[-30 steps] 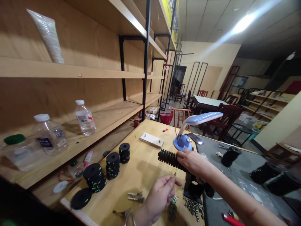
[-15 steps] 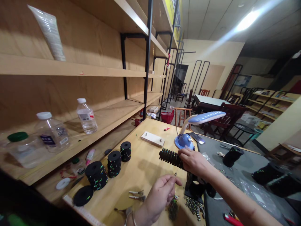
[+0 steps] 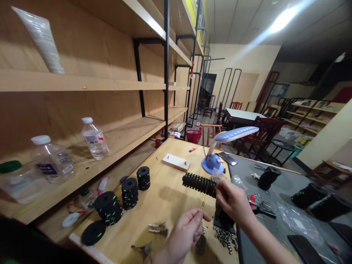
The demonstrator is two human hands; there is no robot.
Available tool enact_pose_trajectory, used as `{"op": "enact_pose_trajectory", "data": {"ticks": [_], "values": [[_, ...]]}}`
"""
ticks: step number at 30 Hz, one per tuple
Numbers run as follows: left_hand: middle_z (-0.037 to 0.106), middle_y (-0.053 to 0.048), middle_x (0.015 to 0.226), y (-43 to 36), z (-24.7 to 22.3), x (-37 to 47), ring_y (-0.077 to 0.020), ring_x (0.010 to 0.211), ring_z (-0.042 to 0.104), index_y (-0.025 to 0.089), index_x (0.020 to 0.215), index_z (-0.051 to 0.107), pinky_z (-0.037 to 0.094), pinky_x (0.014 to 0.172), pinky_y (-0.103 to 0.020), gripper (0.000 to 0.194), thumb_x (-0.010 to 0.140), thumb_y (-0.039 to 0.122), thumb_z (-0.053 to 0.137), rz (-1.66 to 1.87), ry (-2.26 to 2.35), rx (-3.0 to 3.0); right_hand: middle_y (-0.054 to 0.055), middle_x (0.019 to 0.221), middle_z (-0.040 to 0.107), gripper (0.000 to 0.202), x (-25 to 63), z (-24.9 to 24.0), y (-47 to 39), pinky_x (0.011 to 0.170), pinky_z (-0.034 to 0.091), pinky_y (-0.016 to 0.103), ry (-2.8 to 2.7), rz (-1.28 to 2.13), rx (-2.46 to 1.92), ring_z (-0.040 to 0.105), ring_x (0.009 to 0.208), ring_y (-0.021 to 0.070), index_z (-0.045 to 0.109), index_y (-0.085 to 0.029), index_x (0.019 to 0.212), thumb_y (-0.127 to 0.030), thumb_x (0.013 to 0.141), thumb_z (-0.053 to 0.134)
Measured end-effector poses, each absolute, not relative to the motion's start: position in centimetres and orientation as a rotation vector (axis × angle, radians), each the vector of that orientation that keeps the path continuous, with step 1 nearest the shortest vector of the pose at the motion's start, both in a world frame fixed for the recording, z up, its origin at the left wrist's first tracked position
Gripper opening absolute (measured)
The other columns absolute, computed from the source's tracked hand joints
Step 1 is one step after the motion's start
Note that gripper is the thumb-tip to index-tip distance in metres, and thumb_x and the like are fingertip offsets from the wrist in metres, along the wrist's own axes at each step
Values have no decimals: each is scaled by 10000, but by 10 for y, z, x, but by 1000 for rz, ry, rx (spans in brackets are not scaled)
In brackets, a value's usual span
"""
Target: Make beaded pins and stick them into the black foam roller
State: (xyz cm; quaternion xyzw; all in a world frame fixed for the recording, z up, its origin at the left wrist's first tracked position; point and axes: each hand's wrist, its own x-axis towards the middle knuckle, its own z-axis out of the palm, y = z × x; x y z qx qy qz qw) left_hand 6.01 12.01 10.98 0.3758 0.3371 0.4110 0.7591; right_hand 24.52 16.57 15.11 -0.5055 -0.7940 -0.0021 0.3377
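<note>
A long black ridged roll (image 3: 199, 184) lies sideways above the wooden table, its right end at a dark stand (image 3: 223, 216). My right hand (image 3: 229, 198) is closed at that right end; what its fingers pinch is too small to make out. Below the roll, my left hand (image 3: 189, 231) has thumb and forefinger pressed together, and anything between them is too small to see. A tiny metal piece (image 3: 204, 202) hangs under the roll, just above my left fingertips. Small metal pieces (image 3: 226, 238) lie in a pile beside the stand's base.
Black spools (image 3: 129, 193) line the table's left side. A blue lamp (image 3: 213, 163) and a white board (image 3: 176, 161) stand farther back. On the grey mat (image 3: 247, 183) are pliers (image 3: 264, 211), more spools and plastic bags. Shelves with bottles (image 3: 95, 139) rise at the left.
My right hand has moved slightly right and down along the roll, uncovering more of its right end. The hanging metal piece is now apart from my left fingertips. The view has shifted a little.
</note>
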Motion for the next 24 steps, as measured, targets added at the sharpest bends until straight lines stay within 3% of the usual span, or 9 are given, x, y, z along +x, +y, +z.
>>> {"op": "enact_pose_trajectory", "data": {"ticks": [2,5,8,10,13,18,24], "values": [[324,104,472,121,111,58,-49,421,185,135,853,604,67,436,-239,604,636,693,681,898,740,813,1,583,602,180,235,126,150,500,408,251,-1840,366,-1435,543,506,159,594,-201,852,-329,894,475],[324,105,470,121,113,55,-48,418,187,135,839,607,80,433,-235,581,654,681,676,891,740,833,-31,508,566,376,215,91,140,476,407,255,-1543,797,-1444,538,475,163,604,-151,1044,-462,839,554],[326,104,476,121,112,54,-47,421,183,132,830,609,83,432,-233,580,658,682,670,889,746,853,-74,463,498,493,198,76,146,378,284,210,-1200,1103,-1358,394,369,104,617,-150,1024,-548,736,656],[322,105,470,121,108,55,-51,422,186,128,831,614,93,431,-232,592,665,695,652,890,748,878,-70,465,497,431,193,77,150,377,249,193,-1078,1238,-1238,356,368,78,632,-166,853,-567,707,690],[318,100,463,122,99,57,-65,435,231,120,844,626,145,442,-230,596,712,701,604,918,764,971,-60,468,495,420,197,84,148,394,237,182,-1040,1269,-1163,346,388,62,570,-178,658,-576,714,693],[356,72,519,120,89,62,-93,499,329,114,917,640,230,484,-236,554,836,643,496,973,810,1180,-35,540,544,416,221,90,131,412,269,187,-1035,1082,-1210,388,431,75,600,-176,702,-582,733,686],[340,66,515,113,89,71,-111,499,330,126,928,633,225,478,-252,538,875,622,432,916,860,1318,-23,536,547,437,237,83,119,426,283,197,-1019,946,-1273,399,455,92,620,-174,692,-606,730,671]]}}
